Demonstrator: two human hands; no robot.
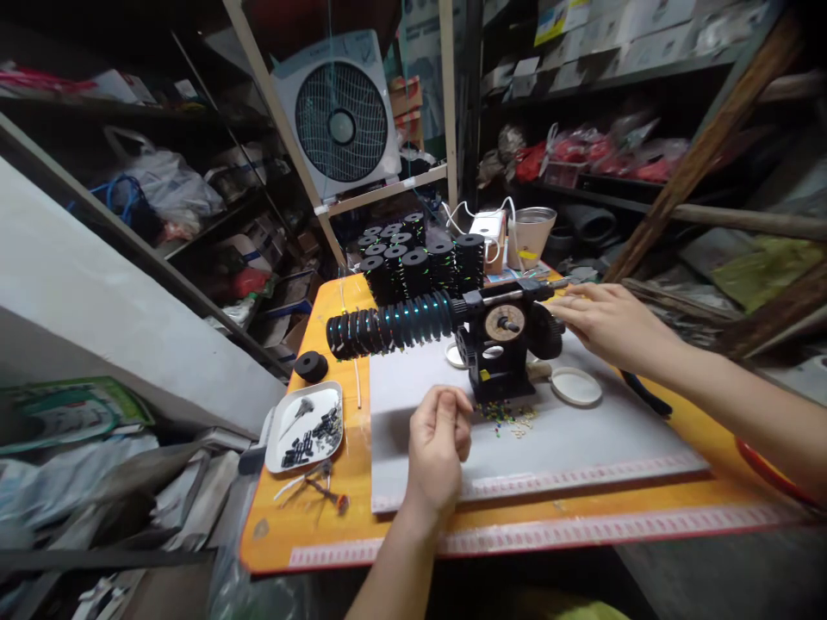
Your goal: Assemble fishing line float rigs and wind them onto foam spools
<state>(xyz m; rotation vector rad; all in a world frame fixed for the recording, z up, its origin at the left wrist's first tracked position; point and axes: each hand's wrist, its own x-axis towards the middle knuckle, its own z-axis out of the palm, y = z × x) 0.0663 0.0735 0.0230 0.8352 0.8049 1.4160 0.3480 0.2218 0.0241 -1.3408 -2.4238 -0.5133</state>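
Observation:
A black hand-cranked coil winding machine (496, 297) with a round dial stands on a grey board. Its shaft, reaching left, carries a row of black ribbed spools (388, 325) with bluish glints. Fingers stretched out and close together, my right hand (598, 320) lies against the machine's right end, by a dark toothed wheel (548, 331). My left hand (440, 430) is closed above the board, in front of the machine; what its fingers hold, if anything, is hidden. Small green and yellow beads or parts (507, 415) are scattered just right of it.
Wound black spools (413, 263) stand stacked behind the machine. On the orange table (258, 534) at left are a white tray (272, 448) of small black parts and a single black spool (311, 367). A white round lid (576, 387) lies right of the machine. Shelves surround the table.

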